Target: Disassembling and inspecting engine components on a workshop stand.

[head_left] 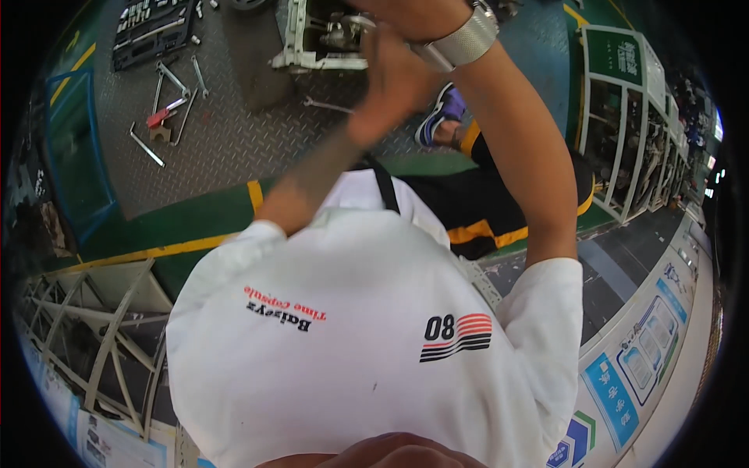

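Note:
My left hand (394,90) is smeared by motion at the top centre, its fingers pointing up beside a white metal frame (295,43). Over it from the right comes my right hand (413,14), wearing a silver mesh watch (466,43); the upper picture edge cuts off its fingers. Whether either hand holds something cannot be seen. Inside the frame sits a greyish mechanical part (342,37), partly covered by my hands. Just left of my left wrist, a wrench (328,104) lies on the checkered metal plate (234,148).
Several wrenches (173,76), a red-handled tool (160,117) and a silver bar tool (147,147) lie on the left. Behind them is an open socket case (152,35). A purple shoe (443,109) is near the frame. A white rack (620,140) stands at right.

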Motion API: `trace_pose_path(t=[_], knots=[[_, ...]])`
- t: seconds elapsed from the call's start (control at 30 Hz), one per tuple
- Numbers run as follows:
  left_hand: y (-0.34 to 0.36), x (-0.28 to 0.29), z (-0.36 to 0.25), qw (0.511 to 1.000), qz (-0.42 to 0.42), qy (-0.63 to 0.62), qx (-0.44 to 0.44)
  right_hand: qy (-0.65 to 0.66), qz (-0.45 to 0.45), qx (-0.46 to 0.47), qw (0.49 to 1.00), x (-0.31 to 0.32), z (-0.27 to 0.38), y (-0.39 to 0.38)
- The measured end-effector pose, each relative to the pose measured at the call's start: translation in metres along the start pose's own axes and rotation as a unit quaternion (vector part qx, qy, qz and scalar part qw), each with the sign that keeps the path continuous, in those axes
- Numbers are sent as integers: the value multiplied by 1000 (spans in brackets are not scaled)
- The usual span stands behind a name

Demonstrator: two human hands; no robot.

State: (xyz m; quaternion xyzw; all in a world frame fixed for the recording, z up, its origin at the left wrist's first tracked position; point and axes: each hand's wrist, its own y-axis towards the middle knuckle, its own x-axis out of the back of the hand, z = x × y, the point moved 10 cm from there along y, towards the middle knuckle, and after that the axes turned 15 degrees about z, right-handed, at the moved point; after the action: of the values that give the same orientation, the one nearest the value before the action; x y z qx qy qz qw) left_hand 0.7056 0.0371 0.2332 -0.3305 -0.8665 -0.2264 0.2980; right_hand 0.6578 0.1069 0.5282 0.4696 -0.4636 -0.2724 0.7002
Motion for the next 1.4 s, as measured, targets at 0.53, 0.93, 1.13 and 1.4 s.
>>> trace_pose_path(t=[0.53, 0.93, 1.13, 1.4], knots=[[-7, 105, 40, 911, -289, -286, -68, 244, 321, -362, 840, -52, -70, -24], [-32, 124, -58, 951, -219, 165, -146, 299, 108, -339, 886, -37, -66, -18], [58, 187, 40, 987, 24, 37, -155, 340, 181, -416, 823, 12, -69, -25], [-85, 149, 179, 875, -216, -394, 180, 434, 354, -276, 781, -44, 1, -24]])
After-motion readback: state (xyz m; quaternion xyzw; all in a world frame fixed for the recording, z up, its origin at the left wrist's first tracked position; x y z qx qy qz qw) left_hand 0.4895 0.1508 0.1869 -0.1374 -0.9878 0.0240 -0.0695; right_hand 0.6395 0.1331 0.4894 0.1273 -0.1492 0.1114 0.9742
